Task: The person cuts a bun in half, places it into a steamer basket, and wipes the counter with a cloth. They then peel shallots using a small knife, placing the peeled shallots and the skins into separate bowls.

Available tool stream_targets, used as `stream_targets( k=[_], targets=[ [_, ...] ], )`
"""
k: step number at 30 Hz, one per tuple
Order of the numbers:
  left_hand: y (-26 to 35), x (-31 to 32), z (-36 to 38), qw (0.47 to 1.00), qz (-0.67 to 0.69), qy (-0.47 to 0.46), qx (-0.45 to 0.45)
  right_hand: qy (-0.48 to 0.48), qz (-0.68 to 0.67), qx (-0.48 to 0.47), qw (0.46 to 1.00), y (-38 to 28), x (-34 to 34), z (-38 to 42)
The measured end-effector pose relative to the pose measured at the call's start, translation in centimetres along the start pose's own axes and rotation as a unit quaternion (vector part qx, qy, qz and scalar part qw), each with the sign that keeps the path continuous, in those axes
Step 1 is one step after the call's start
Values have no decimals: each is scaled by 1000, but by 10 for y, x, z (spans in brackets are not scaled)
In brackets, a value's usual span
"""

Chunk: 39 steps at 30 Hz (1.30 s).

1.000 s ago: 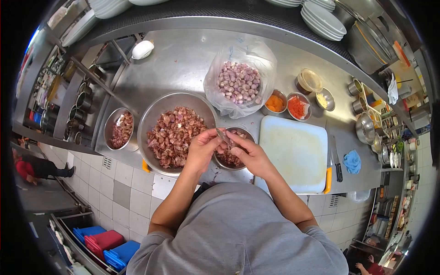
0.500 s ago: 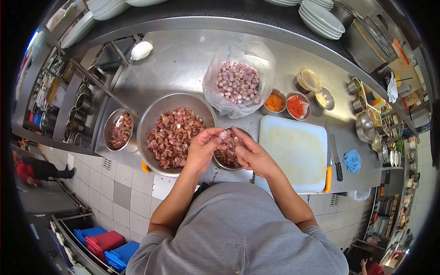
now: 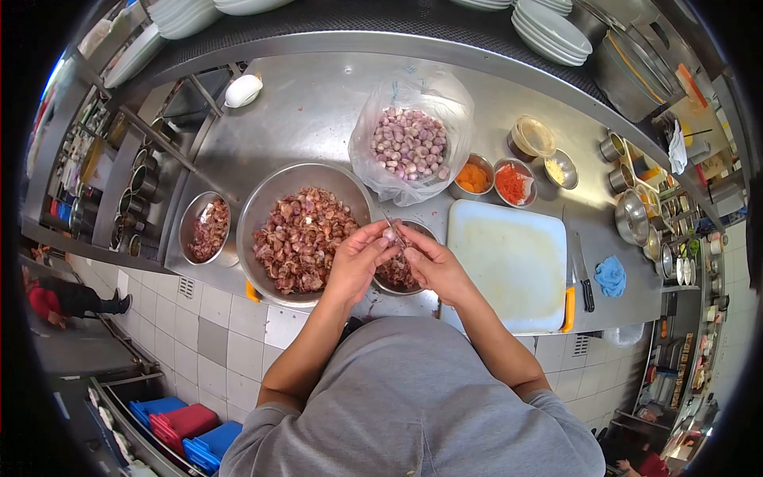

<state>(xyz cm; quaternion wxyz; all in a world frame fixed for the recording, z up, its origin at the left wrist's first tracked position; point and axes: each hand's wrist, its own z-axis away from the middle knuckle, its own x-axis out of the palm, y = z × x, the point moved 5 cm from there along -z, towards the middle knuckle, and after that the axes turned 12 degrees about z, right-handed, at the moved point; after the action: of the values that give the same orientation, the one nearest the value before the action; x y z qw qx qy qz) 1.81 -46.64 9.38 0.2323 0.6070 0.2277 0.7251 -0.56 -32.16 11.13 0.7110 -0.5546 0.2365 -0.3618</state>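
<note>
Pinched in the fingertips of my left hand (image 3: pixel 355 256) is a pale, partly peeled shallot (image 3: pixel 389 234). My right hand (image 3: pixel 435 266) meets it from the other side, its fingers closed on what looks like a small knife (image 3: pixel 388 217); only a thin sliver of blade shows. Beneath both hands sits a small metal bowl (image 3: pixel 433 231) of shallot skins, partly hidden by the fingers. To the left, a large steel bowl (image 3: pixel 362 189) holds many brown-red unpeeled shallots. Just beyond my hands stands a clear plastic bag (image 3: pixel 362 151) filled with peeled shallots.
A white cutting board (image 3: pixel 509 262) lies to my right, with a large knife (image 3: pixel 582 274) and blue cloth (image 3: pixel 610 277) beside it. Bowls of orange pieces (image 3: pixel 473 178), red shreds (image 3: pixel 513 184) and chopped garlic (image 3: pixel 560 170) stand behind. An oval bowl (image 3: pixel 191 215) is at far left.
My right hand has drawn in and its fingers have closed down toward the shallot. A thin blade now shows above the fingertips. My left hand still pinches the shallot.
</note>
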Motion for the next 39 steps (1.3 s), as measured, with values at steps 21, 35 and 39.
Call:
stream_targets(
  k=[21, 35, 39],
  targets=[
    [-7, -13, -7, 999, 49, 4, -17, 23, -64, 38, 997, 3, -2, 2],
    [-12, -25, -9, 998, -4, -29, 60, 5, 103, -78, 992, -1, -2, 1],
    [-7, -12, -6, 999, 22, -20, 35, 29, 91, -2, 995, -2, -8, 2]
  ],
)
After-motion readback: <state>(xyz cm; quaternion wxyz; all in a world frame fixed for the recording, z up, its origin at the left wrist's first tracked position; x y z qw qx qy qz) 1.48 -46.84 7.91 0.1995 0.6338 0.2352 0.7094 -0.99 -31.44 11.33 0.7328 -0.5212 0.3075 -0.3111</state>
